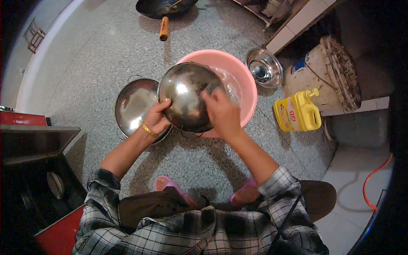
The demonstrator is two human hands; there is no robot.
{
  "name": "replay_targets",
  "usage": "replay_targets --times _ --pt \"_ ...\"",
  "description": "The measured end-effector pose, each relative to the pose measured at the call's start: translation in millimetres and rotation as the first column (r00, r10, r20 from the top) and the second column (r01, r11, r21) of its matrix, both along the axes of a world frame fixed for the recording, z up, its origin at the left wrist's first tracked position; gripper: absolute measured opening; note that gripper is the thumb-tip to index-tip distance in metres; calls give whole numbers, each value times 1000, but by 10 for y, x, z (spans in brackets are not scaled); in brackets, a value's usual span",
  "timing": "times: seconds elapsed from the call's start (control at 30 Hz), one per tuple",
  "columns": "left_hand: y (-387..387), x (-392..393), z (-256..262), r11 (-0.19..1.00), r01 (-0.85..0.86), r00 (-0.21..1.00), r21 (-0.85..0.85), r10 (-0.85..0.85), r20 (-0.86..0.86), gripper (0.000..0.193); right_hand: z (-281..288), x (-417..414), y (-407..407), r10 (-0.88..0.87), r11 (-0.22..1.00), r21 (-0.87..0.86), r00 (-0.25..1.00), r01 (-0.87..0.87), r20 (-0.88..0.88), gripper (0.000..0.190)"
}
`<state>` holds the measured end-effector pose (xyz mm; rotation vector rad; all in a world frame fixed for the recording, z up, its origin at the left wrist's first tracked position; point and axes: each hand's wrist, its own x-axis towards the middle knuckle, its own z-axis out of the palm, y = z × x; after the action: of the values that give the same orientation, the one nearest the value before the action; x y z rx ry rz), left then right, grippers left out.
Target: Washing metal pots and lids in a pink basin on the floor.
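A round metal pan [188, 105] with wire handles is tilted over the pink basin [248, 105], its darkened underside facing me. My left hand [157, 118], with a yellow bracelet at the wrist, grips the pan's left rim, thumb on the underside. Against the right part of that underside is my right hand [223, 111], blurred, its fingers bent. A small greyish patch shows at its fingertips, too smeared to identify. Sudsy water [231, 84] shows in the basin. A second metal pan [135, 102] lies on the floor to the left, partly behind my left hand.
A stainless steel bowl [264, 68] leans by the basin's right side. Near it stand a yellow pump jug [296, 111] and a dirty white bucket [314, 76]. A black wok [162, 9] with a wooden handle [164, 28] lies beyond. An open-fronted cabinet [38, 137] is at left.
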<state>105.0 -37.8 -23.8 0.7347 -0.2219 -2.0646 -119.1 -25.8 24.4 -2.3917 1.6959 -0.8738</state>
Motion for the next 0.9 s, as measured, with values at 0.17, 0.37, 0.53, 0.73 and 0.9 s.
replay_targets --times 0.17,0.37,0.53,0.73,0.9 --pt "22 22 -34 997 74 997 23 -74 12 35 -6 -42 -112 -1 999 -33 995 -2 -102 24" --pt "34 -72 45 1000 -4 999 -31 6 36 34 -35 -136 -228 -31 998 -60 1000 31 3 24" --pt "-20 96 -12 999 -32 999 29 31 39 31 31 -18 -64 138 984 -108 989 -143 -57 21" --pt "-111 88 31 999 2 999 41 -4 51 26 88 -121 -51 136 991 25 986 -135 -94 20" --pt "-142 94 -2 999 -43 999 30 42 32 25 126 -186 -158 167 984 -42 979 -173 -114 19"
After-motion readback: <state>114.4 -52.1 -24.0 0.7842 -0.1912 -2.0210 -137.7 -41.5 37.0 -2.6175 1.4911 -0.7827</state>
